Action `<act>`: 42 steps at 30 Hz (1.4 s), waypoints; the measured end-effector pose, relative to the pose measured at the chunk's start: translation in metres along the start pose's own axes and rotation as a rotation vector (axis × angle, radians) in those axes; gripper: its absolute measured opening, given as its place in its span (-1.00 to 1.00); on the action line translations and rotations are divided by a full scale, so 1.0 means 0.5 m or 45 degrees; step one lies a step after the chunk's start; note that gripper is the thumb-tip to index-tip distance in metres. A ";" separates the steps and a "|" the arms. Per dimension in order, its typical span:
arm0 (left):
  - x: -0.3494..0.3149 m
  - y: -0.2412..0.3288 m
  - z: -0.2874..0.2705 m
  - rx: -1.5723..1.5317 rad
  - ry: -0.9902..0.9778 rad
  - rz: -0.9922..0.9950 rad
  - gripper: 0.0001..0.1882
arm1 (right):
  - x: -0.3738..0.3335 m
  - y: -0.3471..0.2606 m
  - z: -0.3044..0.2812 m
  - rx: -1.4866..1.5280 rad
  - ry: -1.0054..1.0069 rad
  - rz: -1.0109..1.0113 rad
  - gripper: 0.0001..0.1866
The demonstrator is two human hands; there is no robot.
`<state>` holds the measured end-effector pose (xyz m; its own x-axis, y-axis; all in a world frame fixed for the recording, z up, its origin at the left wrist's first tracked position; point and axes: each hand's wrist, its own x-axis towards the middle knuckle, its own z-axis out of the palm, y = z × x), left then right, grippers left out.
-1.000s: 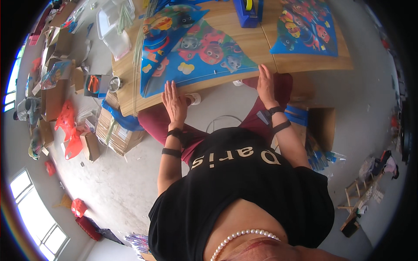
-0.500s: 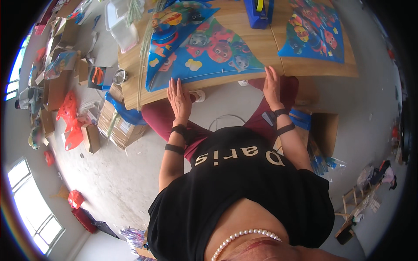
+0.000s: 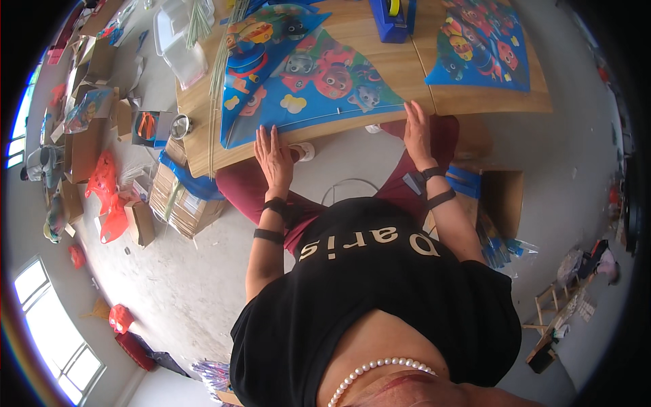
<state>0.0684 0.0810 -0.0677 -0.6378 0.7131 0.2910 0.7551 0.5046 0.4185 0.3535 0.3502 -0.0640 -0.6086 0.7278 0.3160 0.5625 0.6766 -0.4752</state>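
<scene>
left hand (image 3: 274,165) and right hand (image 3: 418,138) (both straight-fingered) touch the blue sheet (image 3: 324,95).

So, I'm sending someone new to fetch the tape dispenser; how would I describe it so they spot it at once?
Start at the wooden table, then look beyond the right hand. Between the printed sheets there sits the tape dispenser. Its chunky blue body and yellow roll set it apart from the flat sheets beside it.

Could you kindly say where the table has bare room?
Bare wooden tabletop lies between the blue triangular printed sheet and the similar sheet at right, in front of the blue tape dispenser. Long pale sticks crowd the tabletop's left side.
</scene>
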 end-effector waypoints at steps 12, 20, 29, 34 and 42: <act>-0.003 -0.004 0.002 -0.004 -0.010 0.004 -0.43 | -0.003 0.006 0.000 0.033 0.014 -0.010 -0.54; -0.001 -0.006 -0.007 -0.019 -0.040 -0.016 -0.45 | 0.001 0.002 0.002 0.071 -0.011 -0.006 -0.51; 0.118 0.106 -0.009 -0.261 -0.026 0.057 -0.49 | 0.120 -0.010 -0.039 0.069 0.290 -0.082 -0.60; 0.283 0.285 0.087 -1.047 -0.223 -0.081 -0.66 | 0.365 0.063 -0.013 0.464 0.318 0.208 -0.68; 0.508 0.413 0.340 -1.916 -0.771 -0.758 -0.71 | 0.569 0.127 0.028 0.510 -0.167 0.454 -0.72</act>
<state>0.0880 0.4489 -0.0536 -0.3450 0.8577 -0.3812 -0.5622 0.1363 0.8157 0.2083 0.5985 -0.0159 -0.4983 0.8669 -0.0143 0.5050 0.2767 -0.8176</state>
